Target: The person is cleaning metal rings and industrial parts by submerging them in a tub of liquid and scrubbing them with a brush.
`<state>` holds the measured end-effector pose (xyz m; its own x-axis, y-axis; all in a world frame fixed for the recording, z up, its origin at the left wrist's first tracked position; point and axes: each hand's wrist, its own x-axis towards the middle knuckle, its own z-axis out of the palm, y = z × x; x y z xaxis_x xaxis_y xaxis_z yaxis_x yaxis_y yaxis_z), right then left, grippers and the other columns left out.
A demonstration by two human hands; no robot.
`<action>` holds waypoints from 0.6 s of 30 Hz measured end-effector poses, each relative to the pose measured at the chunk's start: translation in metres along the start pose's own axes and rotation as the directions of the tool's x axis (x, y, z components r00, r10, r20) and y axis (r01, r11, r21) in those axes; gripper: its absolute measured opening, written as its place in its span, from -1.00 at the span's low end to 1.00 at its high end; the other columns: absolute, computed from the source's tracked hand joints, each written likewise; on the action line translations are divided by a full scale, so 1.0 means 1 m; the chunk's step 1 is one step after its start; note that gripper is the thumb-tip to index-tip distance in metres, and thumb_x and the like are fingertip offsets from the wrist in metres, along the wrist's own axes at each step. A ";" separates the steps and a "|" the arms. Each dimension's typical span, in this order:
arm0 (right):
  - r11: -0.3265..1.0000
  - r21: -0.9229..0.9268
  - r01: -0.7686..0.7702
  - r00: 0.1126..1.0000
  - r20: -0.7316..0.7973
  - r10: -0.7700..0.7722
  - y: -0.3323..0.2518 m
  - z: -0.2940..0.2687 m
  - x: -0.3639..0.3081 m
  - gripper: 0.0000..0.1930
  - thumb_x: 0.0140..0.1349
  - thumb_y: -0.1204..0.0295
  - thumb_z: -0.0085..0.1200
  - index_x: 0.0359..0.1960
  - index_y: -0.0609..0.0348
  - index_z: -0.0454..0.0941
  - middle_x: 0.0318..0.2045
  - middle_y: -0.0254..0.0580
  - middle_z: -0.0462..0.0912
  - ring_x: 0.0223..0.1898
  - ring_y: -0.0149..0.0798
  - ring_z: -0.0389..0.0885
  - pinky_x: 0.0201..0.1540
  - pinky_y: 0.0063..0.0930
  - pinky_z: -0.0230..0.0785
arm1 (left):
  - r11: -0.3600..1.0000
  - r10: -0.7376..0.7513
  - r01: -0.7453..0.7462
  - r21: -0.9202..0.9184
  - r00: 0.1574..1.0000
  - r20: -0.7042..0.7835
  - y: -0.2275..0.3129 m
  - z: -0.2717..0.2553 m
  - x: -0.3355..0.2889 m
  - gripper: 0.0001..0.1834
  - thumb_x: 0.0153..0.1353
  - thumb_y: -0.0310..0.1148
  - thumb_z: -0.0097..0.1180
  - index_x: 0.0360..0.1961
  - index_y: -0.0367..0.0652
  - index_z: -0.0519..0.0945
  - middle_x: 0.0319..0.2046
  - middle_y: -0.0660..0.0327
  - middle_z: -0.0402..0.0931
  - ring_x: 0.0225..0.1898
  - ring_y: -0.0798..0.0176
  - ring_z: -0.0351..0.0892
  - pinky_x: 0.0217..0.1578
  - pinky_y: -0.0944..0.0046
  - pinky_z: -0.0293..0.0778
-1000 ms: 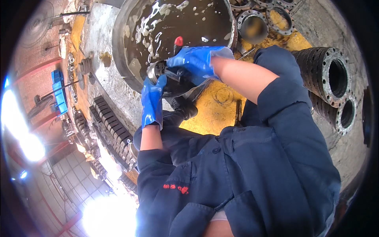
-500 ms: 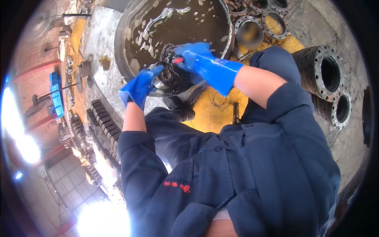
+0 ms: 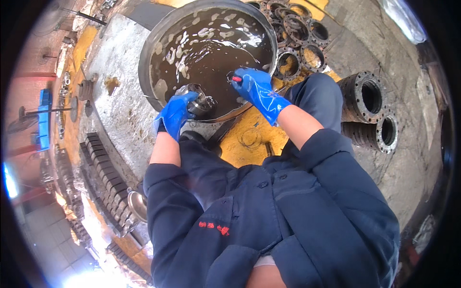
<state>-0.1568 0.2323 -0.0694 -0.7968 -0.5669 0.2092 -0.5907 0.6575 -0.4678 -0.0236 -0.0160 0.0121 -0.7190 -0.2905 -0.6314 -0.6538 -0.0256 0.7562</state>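
Blue-gloved right hand (image 3: 254,86): now farther from the silver cylindrical metal part (image 3: 201,103), closed around a red-ended handle (image 3: 236,78)
Blue-gloved left hand (image 3: 176,113): grips that part
Round grey basin (image 3: 145,62): brown liquid (image 3: 221,62)

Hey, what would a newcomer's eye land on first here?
Probably the big round tub of brown, foam-flecked liquid at top centre. At its near side, the blue-gloved left hand holds a metal part and the right hand a red-ended tool. Stacked metal rings stand out at right.

metal part (image 3: 200,102): shiny | gloves (image 3: 258,86): glossy, smooth | sleeves (image 3: 326,150): matt cloth
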 end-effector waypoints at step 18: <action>0.968 -0.174 -0.180 0.954 0.210 0.215 -0.021 -0.008 0.012 -0.71 0.36 0.03 0.14 -0.16 -0.13 0.77 -0.19 -0.14 0.82 -0.10 0.06 0.79 -0.03 -0.05 0.63 | 0.817 0.166 -0.165 -0.553 0.985 -0.048 -0.013 0.028 -0.049 -0.46 0.50 -0.06 0.17 0.41 0.02 0.48 0.28 0.24 0.59 0.16 0.24 0.68 0.06 0.07 0.66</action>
<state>-0.1549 0.2155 -0.0500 -0.8600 -0.5037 -0.0814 -0.4509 0.8249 -0.3408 0.0136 0.0251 0.0279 -0.8056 -0.3359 -0.4880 -0.2856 -0.5016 0.8166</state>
